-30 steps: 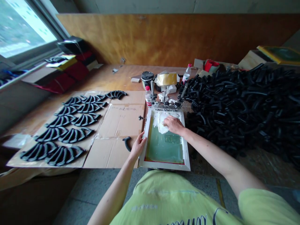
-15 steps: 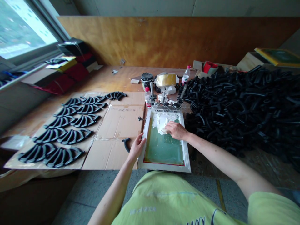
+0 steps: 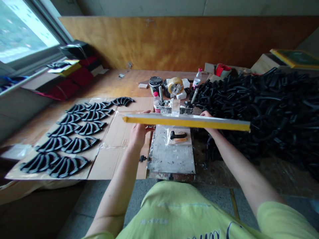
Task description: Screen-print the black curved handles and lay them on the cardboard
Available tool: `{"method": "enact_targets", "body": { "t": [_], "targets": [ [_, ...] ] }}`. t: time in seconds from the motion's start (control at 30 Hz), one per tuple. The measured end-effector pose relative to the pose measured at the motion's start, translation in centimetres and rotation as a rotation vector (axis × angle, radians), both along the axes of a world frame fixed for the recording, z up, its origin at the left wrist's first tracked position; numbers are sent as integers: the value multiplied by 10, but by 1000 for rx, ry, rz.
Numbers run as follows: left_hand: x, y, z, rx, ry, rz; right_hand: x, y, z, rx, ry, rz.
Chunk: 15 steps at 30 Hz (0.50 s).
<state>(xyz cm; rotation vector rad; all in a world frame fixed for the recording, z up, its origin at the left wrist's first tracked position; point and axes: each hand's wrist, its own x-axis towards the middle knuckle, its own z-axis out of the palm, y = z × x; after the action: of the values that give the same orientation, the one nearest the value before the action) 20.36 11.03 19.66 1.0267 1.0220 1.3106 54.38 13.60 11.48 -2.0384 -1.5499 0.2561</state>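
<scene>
A screen printing frame (image 3: 186, 122) is lifted and seen almost edge-on, a yellow strip along its near edge. My left hand (image 3: 138, 132) is closed on its left side, with some fingers showing above the edge and others below. On the right side, my right hand (image 3: 206, 116) grips the frame, partly hidden behind it. Below lies a metal base plate (image 3: 171, 159) carrying a black curved handle-like piece (image 3: 178, 135) beside a small orange-brown strip (image 3: 180, 140). A metal clamp (image 3: 185, 109) stands at the back of the plate.
Black curved pieces lie in fanned rows (image 3: 67, 164) on cardboard (image 3: 112, 162) at left. A large black heap (image 3: 261, 109) fills the right. Behind the clamp stand a paint tub (image 3: 156, 84), a tape roll (image 3: 175, 85) and two bottles, one red-capped (image 3: 156, 103).
The frame has swung up from lying flat, uncovering the base plate and the black piece. My right hand has left the white-smeared mesh for the frame's side. My left hand has moved up.
</scene>
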Motion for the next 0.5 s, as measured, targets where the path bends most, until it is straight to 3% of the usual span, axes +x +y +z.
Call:
{"method": "enact_targets", "body": {
  "t": [0.1,0.17,0.33,0.4,0.5],
  "targets": [
    [12,6,-3,-46,-24,73,-25,-31,-34,-63,-36,341],
    [19,-7,-21,-109,-25,79,-47,-46,-46,-84,-106,512],
    [39,-71,-87,-592,38,-325,-95,-86,-39,40,-182,424],
    [47,-88,-103,-693,-46,-310,-118,-107,-34,99,-212,490],
    [46,-94,-112,-716,-179,-218,-146,-134,-30,135,-235,698]
  ]
}}
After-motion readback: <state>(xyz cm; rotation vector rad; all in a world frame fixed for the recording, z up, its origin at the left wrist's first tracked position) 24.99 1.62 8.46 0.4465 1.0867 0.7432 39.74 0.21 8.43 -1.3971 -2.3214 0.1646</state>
